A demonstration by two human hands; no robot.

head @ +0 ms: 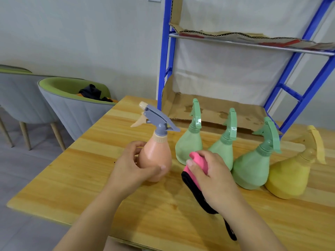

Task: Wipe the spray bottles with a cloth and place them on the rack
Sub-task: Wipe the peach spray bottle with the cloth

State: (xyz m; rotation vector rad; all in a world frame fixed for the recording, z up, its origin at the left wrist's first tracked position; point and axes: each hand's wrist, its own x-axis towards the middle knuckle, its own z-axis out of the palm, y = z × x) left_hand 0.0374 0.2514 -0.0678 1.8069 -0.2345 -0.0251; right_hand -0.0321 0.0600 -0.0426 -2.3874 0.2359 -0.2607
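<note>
My left hand (130, 169) grips the round body of a peach spray bottle (155, 154) with a grey trigger head, held upright just over the wooden table (90, 178). My right hand (212, 174) holds a pink cloth with a black edge (194, 171) close to the bottle's right side. Three green spray bottles (188, 145) (224, 151) (252, 167) and a yellow one (288, 176) stand in a row on the table to the right. Behind them rises the blue rack (165, 69), its shelves lined with cardboard (217, 109).
Two grey and green chairs (68, 109) stand left of the table, one with dark clothing on its seat. The table's front edge runs just below my forearms. A grey wall lies behind.
</note>
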